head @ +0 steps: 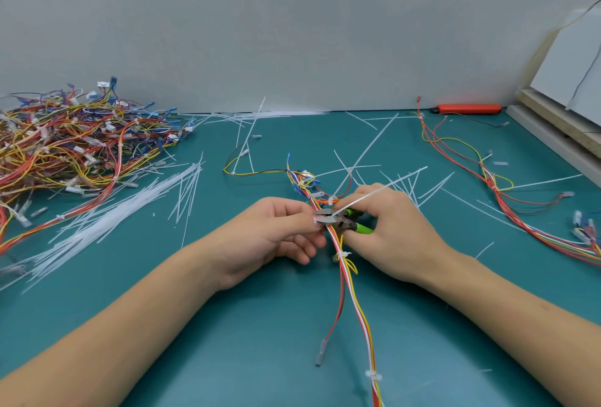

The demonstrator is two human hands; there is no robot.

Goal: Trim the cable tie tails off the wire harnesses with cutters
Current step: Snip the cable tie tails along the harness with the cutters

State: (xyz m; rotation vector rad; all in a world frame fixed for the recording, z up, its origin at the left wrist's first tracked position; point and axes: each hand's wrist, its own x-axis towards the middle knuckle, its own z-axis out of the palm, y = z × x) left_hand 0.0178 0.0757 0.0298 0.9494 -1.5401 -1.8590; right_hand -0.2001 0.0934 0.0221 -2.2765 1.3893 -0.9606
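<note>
A wire harness (pixel 355 302) of red, white and yellow wires runs from the mat's centre towards the near edge. My left hand (pixel 276 232) pinches the bundle near a white cable tie. In my right hand (pixel 388 231) are green-handled cutters (pixel 344 219), gripped by the handles, with the metal jaws at the tie. The tie's long white tail (pixel 383 189) sticks up and to the right across my right hand. Two more ties (pixel 341 256) (pixel 373 375) sit lower on the harness with short stubs.
A large pile of harnesses (pixel 71 143) fills the left. Loose white cable ties (pixel 107 215) lie beside it, and cut tails (pixel 367 146) are scattered over the green mat (pixel 260 325). Another harness (pixel 494 185) lies right. An orange tool (pixel 468 109) rests by the wall.
</note>
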